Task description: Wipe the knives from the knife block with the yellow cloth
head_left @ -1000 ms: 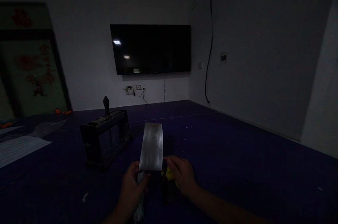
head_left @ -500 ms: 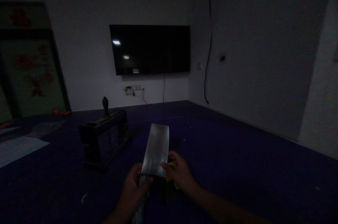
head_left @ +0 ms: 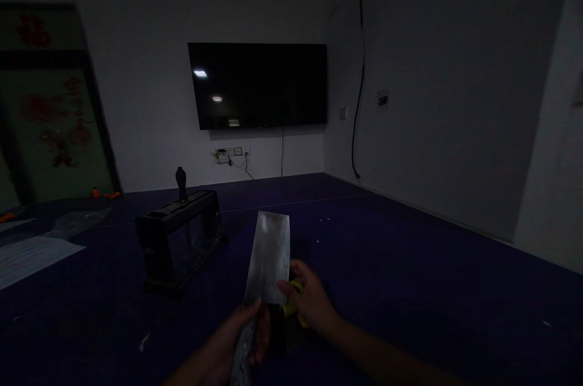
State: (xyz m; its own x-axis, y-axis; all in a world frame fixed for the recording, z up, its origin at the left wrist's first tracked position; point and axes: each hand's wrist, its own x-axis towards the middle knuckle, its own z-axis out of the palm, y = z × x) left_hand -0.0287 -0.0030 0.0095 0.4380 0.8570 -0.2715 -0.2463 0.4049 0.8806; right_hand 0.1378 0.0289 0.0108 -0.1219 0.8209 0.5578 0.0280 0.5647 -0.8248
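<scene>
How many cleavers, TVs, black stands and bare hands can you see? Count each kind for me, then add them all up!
Cleaver: 1
TV: 1
Black stand: 1
Bare hands: 2, the left hand and the right hand
Total: 5

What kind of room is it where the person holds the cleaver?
It looks like a room in a home, perhaps a living room, though an office is possible. A large television hangs on the wall, sockets with cables sit below it, and a door at the left bears red decorations.
</scene>
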